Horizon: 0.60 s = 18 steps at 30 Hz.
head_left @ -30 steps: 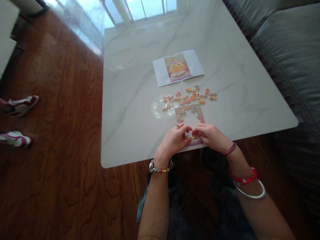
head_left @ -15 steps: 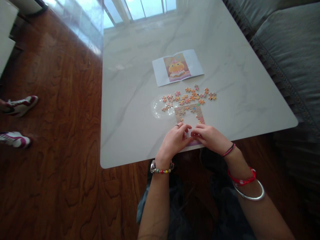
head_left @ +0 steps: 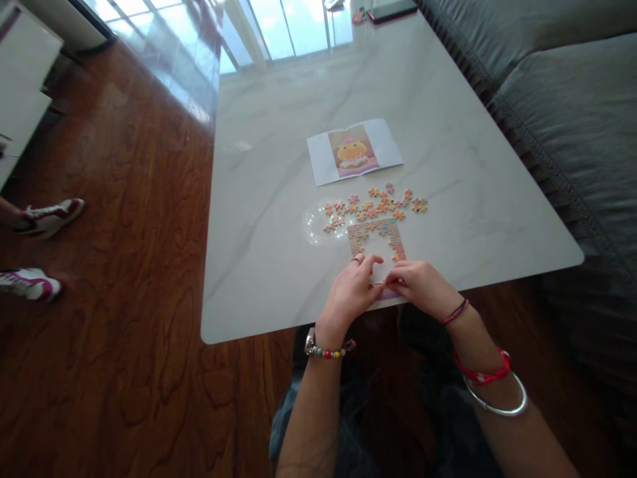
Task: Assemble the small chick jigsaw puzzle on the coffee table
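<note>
A partly assembled jigsaw puzzle lies at the table's near edge, its tan and pink border framing a bare white middle. My left hand rests over its lower left side, with index finger and thumb apart and the thumb tip near the bottom border. At the lower right, my right hand has its fingertips pinched together on the bottom border; whatever is between them is hidden. Loose puzzle pieces, orange, yellow and pink, are scattered just beyond the puzzle.
Behind the pieces lies a creased picture sheet showing a yellow figure. The white marbled table has a dark flat object at its far end. A grey sofa stands right; another person's shoes are on the floor left.
The view has tilted up slightly, showing more of the table's far end. My right fingertips have moved down onto the puzzle's bottom border, close to my left thumb.
</note>
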{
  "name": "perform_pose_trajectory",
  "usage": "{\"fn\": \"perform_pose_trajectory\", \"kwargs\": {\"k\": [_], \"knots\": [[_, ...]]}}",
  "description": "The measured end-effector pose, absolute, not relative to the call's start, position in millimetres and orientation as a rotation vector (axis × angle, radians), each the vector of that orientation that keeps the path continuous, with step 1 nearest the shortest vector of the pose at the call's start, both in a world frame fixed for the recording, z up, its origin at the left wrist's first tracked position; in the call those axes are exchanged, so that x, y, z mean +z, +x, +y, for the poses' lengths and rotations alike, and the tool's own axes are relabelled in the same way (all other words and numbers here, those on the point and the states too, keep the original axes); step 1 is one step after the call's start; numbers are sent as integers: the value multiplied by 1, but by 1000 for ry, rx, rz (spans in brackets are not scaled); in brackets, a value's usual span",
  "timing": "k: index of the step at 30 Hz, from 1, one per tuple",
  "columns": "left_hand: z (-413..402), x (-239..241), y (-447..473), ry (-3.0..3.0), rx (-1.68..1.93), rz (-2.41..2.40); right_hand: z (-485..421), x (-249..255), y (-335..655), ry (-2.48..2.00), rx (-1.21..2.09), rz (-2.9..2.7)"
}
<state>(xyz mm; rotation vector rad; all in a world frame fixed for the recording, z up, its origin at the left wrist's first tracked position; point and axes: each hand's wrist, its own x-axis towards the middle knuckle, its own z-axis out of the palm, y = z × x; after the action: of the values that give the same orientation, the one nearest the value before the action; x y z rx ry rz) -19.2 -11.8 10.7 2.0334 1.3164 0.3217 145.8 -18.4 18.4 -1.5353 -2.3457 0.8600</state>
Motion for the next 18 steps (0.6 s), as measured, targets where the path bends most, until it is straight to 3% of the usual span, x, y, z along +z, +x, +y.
{"fn": "perform_pose_trajectory", "kwargs": {"k": [11,18], "knots": [[-2,21,-24,1852,354,1241,-5,19,150,-1407,991,-2214],[25,25,-51,1512,819,1305,16,19,190,-1775,653,-1717]]}}
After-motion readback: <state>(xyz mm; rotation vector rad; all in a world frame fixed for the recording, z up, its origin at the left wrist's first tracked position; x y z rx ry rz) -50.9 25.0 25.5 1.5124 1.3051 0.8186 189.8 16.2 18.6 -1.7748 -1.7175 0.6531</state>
